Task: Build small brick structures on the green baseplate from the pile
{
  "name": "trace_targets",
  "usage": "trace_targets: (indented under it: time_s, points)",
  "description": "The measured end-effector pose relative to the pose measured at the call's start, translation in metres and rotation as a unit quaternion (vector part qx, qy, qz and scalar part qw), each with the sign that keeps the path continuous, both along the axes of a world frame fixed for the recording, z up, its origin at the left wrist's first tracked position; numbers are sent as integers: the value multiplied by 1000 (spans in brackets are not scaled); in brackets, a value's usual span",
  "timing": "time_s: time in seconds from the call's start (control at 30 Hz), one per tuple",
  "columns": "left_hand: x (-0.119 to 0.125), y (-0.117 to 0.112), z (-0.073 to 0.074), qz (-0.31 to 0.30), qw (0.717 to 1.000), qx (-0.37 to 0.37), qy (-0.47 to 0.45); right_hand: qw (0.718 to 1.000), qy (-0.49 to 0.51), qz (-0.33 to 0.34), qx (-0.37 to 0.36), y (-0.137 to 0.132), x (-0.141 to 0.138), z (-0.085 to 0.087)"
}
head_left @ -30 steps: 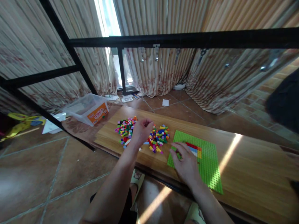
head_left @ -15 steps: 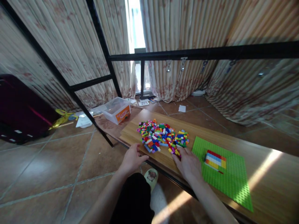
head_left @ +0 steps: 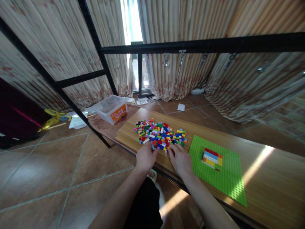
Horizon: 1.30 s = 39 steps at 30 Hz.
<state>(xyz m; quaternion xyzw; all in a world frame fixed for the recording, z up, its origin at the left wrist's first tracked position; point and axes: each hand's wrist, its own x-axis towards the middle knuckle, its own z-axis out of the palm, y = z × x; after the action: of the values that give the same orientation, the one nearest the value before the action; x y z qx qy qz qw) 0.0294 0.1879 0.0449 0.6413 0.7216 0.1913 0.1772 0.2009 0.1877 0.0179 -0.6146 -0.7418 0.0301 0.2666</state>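
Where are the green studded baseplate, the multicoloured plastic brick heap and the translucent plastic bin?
Green studded baseplate (head_left: 227,176), head view: bare studs near its middle.
Multicoloured plastic brick heap (head_left: 162,134), head view: its middle.
Translucent plastic bin (head_left: 119,114), head view: its orange-labelled wall.

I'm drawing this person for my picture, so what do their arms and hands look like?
The left hand and right hand are bare, with no gloves. The left forearm and right forearm show no sleeves, watch or bracelet. The fingers are too small to tell about rings. Lower down, you can draw black clothing on a leg.
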Motion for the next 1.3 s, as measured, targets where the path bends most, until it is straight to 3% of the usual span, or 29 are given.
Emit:
trace_targets:
  time_s: [0.17,0.33,0.47,0.57,0.73,0.9,1.03,1.13,1.3]
  points:
    - [22,12,2,-8,999,21,-32,997,77,-5,27,9,-2,0]
    - [35,18,0,-40,981,19,-186,989,135,-12,63,14,1,3]
    - [35,17,-3,-67,956,51,-281,988,136,-12,66,5,2,9]
    - [25,18,-1,-45,954,73,-288,992,111,48,23,-9,-2,12]
    - [-7,37,11,10,975,78,-210,990,31,136,-29,-19,-6,11]
    - [-23,77,23,0,991,98,-86,997,45,64,-12,-10,4,5]
    - [-4,109,32,-99,986,132,29,995,85,55,-3,-6,8,4]
    - [16,129,36,-173,972,100,125,992,107,59,2,-7,9,5]
    - [36,148,33,-170,968,43,180,989,132,66,-12,-11,13,9]
